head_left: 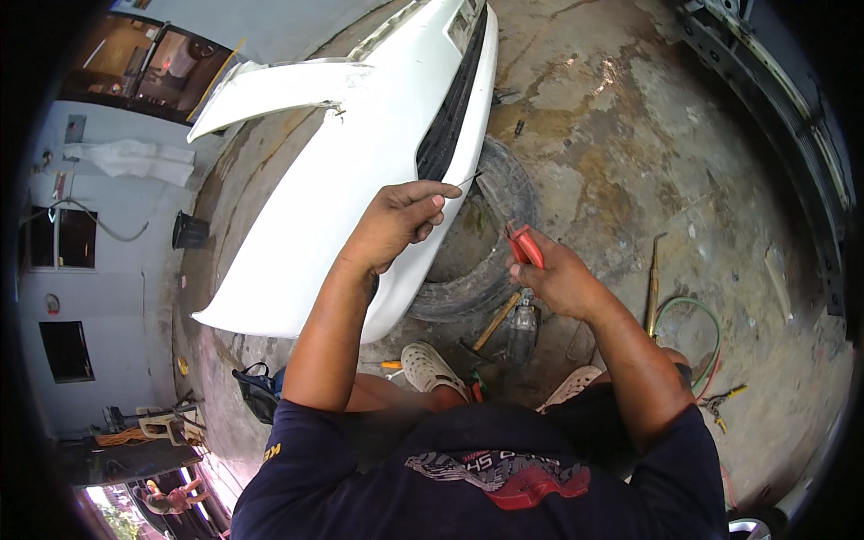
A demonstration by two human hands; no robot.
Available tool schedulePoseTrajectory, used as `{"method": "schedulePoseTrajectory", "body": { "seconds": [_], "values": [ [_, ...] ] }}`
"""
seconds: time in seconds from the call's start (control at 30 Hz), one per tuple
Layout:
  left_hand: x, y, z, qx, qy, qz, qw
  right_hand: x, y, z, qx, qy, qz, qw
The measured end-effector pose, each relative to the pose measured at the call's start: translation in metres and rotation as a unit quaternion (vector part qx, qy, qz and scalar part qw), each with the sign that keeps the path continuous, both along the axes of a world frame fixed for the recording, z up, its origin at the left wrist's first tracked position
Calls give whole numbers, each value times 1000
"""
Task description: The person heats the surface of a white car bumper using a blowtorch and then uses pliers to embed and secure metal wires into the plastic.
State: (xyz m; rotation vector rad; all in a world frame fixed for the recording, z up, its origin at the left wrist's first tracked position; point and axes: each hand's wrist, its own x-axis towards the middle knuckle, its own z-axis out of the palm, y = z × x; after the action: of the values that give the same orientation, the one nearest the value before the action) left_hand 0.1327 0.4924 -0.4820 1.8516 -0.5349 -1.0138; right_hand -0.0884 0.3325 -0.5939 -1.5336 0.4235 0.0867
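Note:
My left hand [402,220] is closed in a pinch at the right edge of a large white car bumper [306,207]. Between its thumb and forefinger is a thin dark piece of wire [472,179], its tip pointing up and right. Red-handled pliers [526,247] are gripped in my right hand [562,281], to the right of the bumper. Their jaws point up and left, apart from the wire; whether they are parted is too small to tell. Beneath the bumper's edge lies a worn tyre [513,193], partly hidden by the bumper.
A wooden-handled hammer [497,322] and a grey cylindrical tool [522,335] lie near my feet. On the right are a brass torch [652,286], a green hose [706,310] and yellow-handled pliers [720,405]. A black bucket [190,230] stands by the left wall.

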Motion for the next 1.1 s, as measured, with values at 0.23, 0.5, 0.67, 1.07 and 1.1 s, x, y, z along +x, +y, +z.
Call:
{"method": "schedulePoseTrajectory", "body": {
  "seconds": [0.23, 0.5, 0.67, 1.07, 1.1],
  "values": [
    [-6, 0, 1, 11, -8, -7, 1000, -1, 4, 8, 6, 0, -1, 1000],
    [7, 7, -6, -102, 157, -30, 982, -13, -8, 30, 326, -49, 50, 943],
    [6, -8, -30, -120, 123, -5, 985, -9, -8, 41, 272, -54, 21, 961],
    [14, -21, -29, -54, 19, -45, 997, -16, -26, 26, 368, -23, 32, 929],
    [9, -23, -33, -42, 30, -43, 998, -14, -32, 21, 291, 5, 1, 957]
  ]
}}
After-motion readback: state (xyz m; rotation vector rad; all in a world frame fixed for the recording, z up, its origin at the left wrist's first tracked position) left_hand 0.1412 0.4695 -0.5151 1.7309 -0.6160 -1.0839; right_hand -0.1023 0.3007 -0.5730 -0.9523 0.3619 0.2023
